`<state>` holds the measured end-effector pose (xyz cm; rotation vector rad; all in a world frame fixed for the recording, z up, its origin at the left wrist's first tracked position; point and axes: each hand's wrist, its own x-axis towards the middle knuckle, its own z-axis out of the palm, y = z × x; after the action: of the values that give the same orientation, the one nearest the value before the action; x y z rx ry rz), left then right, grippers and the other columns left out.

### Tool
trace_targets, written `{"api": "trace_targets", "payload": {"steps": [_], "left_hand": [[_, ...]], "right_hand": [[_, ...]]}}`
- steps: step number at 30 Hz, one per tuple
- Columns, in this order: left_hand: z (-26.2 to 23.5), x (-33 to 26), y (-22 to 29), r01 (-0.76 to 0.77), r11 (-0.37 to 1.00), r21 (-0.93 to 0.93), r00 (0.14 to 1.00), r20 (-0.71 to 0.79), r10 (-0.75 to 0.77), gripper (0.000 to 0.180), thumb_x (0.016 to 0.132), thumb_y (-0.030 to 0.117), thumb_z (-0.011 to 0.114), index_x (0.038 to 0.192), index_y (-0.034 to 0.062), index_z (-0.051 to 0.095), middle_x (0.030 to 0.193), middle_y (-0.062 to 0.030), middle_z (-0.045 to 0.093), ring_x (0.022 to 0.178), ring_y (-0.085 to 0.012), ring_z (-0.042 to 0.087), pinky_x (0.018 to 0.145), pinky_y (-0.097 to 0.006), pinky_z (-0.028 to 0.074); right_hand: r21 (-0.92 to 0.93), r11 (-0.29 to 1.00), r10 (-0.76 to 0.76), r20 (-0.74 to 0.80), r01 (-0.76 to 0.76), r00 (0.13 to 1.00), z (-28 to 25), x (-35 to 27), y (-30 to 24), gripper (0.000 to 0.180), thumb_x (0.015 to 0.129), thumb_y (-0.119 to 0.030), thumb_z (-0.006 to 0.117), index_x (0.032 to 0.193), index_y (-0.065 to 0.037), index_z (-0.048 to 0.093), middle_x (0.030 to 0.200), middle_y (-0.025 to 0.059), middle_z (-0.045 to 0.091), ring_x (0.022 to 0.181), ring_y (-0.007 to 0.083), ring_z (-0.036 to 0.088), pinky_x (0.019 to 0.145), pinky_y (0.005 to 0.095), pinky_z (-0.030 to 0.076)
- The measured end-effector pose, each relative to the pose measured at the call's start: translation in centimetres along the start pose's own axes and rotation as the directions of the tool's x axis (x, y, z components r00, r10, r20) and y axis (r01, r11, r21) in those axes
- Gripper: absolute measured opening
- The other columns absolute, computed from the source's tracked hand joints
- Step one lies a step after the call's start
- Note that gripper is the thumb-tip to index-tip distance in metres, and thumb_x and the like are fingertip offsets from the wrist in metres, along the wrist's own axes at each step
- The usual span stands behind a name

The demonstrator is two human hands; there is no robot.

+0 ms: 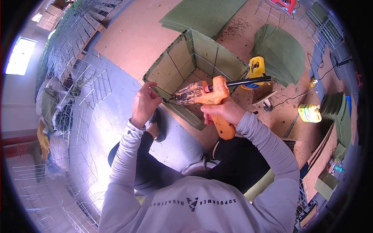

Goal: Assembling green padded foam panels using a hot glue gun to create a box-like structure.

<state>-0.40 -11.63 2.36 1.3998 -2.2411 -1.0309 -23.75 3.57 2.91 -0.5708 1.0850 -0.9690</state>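
My right hand [226, 112] grips an orange hot glue gun [216, 95], its blackened front end pointing left and a black glue stick [248, 81] coming out of its back. In front of me stands a square box [211, 58] of green felt-like panels on a wire frame, with wires crossing inside. The gun's nozzle is close to the box's near left edge. My left hand [144, 103] is at that same corner, fingers bent around the edge; just what the fingertips pinch is partly hidden.
Flat green sheets [198, 15] lie beyond the box, with a fanned stack [281, 54] at the right. Yellow containers [256, 66] stand on the brown board, and a cord [291, 100] runs across it. Wire frames [83, 97] are piled at left; more green panels [337, 108] lean at far right.
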Motion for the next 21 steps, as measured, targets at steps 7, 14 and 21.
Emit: {"api": "trace_targets", "payload": {"steps": [7,14,21], "left_hand": [[-0.04,-0.27,0.48,-0.016,1.0,0.022,1.0,0.02,0.015,0.05,0.065,0.006,0.065,0.113,-0.0017,0.053,0.067,-0.0071,0.062,0.063,-0.0178,0.06,0.061,-0.031,0.046],[-0.06,-0.39,0.08,-0.01,0.999,0.031,1.0,0.023,0.01,0.051,0.065,0.006,0.065,0.114,-0.0009,0.054,0.068,-0.0074,0.063,0.066,-0.0192,0.062,0.062,-0.031,0.047],[-0.03,-0.42,0.55,-0.009,0.998,0.055,1.0,0.014,0.008,0.051,0.065,0.006,0.065,0.114,0.0003,0.054,0.07,-0.0077,0.064,0.068,-0.0216,0.063,0.063,-0.032,0.048]], "right_hand": [[-0.016,1.0,0.02,0.017,-0.019,1.0,-0.06,0.01,0.2,0.023,0.083,-0.017,0.065,0.095,0.0,0.055,0.073,0.0069,0.059,0.064,0.0188,0.062,0.06,0.0326,0.053],[-0.008,1.0,0.003,0.032,-0.002,0.999,-0.02,-0.51,0.0,0.022,0.084,-0.018,0.065,0.093,-0.001,0.055,0.072,0.0068,0.058,0.062,0.0185,0.061,0.06,0.0322,0.052],[-0.048,0.999,0.003,0.028,-0.001,1.0,-0.07,-0.8,0.12,0.02,0.084,-0.018,0.064,0.092,-0.001,0.055,0.07,0.0067,0.058,0.061,0.0181,0.06,0.059,0.0316,0.051]]}}
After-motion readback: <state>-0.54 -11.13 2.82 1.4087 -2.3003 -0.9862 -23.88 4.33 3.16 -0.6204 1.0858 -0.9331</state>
